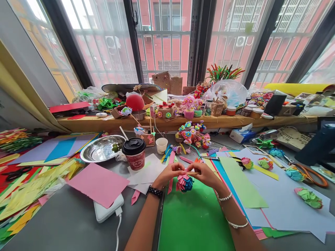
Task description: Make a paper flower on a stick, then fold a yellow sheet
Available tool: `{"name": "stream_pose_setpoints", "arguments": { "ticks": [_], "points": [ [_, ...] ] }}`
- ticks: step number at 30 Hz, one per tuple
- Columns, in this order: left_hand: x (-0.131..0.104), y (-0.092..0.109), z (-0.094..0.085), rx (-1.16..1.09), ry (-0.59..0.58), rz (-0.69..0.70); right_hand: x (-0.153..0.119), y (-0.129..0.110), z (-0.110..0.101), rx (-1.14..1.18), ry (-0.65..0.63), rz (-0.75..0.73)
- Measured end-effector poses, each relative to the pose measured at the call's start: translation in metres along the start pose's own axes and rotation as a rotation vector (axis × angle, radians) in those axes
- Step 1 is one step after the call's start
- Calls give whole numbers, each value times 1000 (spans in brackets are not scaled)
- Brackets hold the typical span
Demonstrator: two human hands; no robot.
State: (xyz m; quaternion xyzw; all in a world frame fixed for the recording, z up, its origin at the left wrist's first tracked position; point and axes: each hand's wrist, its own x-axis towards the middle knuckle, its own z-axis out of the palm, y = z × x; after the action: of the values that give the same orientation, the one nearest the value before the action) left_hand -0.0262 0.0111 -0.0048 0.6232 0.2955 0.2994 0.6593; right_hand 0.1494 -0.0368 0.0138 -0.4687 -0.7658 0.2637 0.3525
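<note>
A pink and blue folded paper flower (184, 183) hangs head down from my fingertips, above the far part of a green mat (195, 216). My left hand (171, 173), with a black band at the wrist, pinches the pink top of the flower from the left. From the right, my right hand (204, 173) pinches the same top, thumb and forefinger pressed together. The fingertips of both hands almost meet there. Pink paper strips (171, 167) lie just beyond and beside my left hand.
A lidded cup (134, 157), a metal plate (101, 148) and a white power bank (108, 209) under pink paper (99, 183) stand left. Orange-handled scissors (311, 174), paper sheets (282, 195) and several paper flowers lie right. A crowded sill (167, 122) runs behind.
</note>
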Motion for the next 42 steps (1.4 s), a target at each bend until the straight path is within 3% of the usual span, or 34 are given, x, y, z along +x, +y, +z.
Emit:
{"name": "stream_pose_setpoints", "arguments": {
  "ticks": [11, 18, 28, 42],
  "points": [
    [3, -6, 1, -40, -18, -7, 2, 0, 4, -72, 5, -25],
    [9, -18, 0, -30, 46, -30, 4, 5, 12, -119, 31, -4],
    [10, -19, -1, 11, 76, 10, 6, 8, 13, -173, 117, -25],
    [12, -21, -2, -17, 65, 29, 5, 13, 11, -138, 56, -18]
  ]
}}
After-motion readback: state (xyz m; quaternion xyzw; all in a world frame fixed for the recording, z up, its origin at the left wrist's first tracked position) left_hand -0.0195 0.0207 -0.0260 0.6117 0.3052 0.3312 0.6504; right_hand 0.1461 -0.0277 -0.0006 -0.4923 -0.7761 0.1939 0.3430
